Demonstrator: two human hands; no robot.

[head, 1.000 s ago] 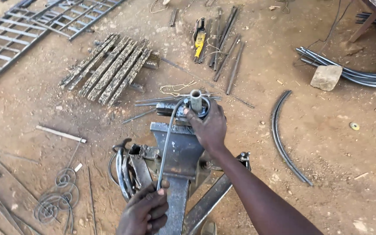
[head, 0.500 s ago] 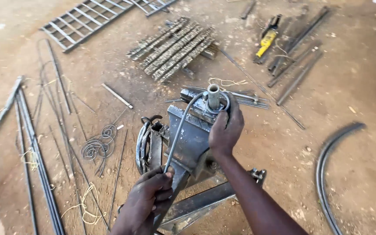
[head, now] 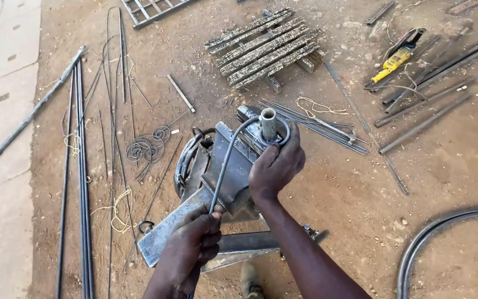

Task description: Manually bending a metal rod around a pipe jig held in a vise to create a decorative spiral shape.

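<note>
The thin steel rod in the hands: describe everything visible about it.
The thin steel rod is a slim, round, grey metal bar. Its far end is curled in a loop around the upright pipe post on the steel bending jig. From there it arcs down over the jig toward the camera. The right hand presses on the jig beside the loop; the left hand grips the near end, hiding its tip.

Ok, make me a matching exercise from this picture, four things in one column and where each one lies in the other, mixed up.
Things:
1. yellow power tool
2. upright pipe post
3. curved bar
4. scroll-shaped ironwork

Places:
A. on the ground left of the bending jig
B. lower right, on the dirt
C. upper right, among straight bars
D. just above the right hand, with the thin rod looped around it

Pairs: 1-C, 2-D, 3-B, 4-A
</note>
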